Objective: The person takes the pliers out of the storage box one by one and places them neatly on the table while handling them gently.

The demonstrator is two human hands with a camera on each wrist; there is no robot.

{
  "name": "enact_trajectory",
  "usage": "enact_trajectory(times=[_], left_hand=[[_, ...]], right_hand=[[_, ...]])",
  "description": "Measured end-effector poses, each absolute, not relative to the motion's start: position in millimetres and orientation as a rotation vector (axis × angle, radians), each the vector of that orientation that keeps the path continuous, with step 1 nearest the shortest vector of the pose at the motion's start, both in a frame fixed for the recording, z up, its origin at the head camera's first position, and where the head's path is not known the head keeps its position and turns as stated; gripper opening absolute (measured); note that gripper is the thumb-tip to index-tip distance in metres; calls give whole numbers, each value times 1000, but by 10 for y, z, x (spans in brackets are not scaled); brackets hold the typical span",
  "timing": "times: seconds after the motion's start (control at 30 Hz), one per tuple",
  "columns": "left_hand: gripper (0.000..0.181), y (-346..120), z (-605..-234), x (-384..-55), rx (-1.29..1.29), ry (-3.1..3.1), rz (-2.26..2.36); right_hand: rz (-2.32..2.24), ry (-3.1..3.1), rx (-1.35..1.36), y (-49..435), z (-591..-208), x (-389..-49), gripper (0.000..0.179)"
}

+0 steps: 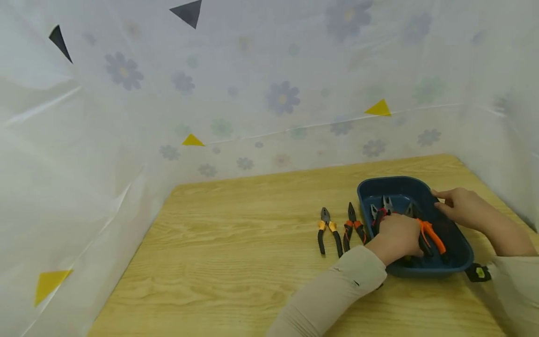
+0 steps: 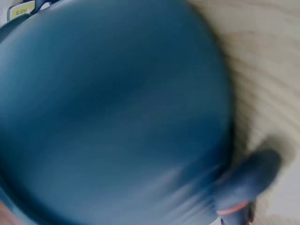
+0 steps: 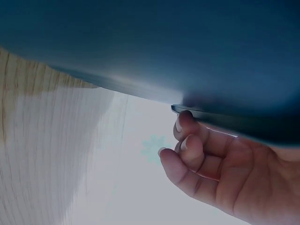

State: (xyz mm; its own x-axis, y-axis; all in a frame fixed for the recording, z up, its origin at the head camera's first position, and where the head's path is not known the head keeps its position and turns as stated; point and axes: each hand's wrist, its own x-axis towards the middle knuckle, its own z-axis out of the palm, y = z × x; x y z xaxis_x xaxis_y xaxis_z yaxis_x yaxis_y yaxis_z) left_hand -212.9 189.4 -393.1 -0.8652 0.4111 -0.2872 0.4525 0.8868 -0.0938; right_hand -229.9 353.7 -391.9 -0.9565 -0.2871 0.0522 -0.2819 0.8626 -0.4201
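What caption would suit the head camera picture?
Left hand amid pliers in a blue tray, right hand holding its rim.

Wrinkled pale beige sleeves [image 1: 327, 296], the left one bearing a small dark mark [image 1: 356, 283].

Room — tabletop [image 1: 236, 243] left of yellow-black pliers [image 1: 325, 219] | beside tray [image 1: 429, 271]: orange-black pliers [image 1: 353, 221] | right rim — right grip [image 1: 461, 208]

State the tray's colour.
Dark blue; the tray shows best in the head view.
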Motion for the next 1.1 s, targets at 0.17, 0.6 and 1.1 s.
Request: enact_trajectory(times=[0.17, 0.6, 1.1], left_hand=[[46, 1870, -3981, -2103, 587, 2834, -233], [45, 1654, -3900, -2121, 634, 2835, 116], [42, 1393, -3727, -2321, 486, 2630, 745]], right_hand=[[-677, 3017, -464, 3539, -3901, -2311, 45], [-681, 3009, -447, 3536, -3872, -2294, 45], [-674, 3001, -442, 3538, -3879, -2308, 45]])
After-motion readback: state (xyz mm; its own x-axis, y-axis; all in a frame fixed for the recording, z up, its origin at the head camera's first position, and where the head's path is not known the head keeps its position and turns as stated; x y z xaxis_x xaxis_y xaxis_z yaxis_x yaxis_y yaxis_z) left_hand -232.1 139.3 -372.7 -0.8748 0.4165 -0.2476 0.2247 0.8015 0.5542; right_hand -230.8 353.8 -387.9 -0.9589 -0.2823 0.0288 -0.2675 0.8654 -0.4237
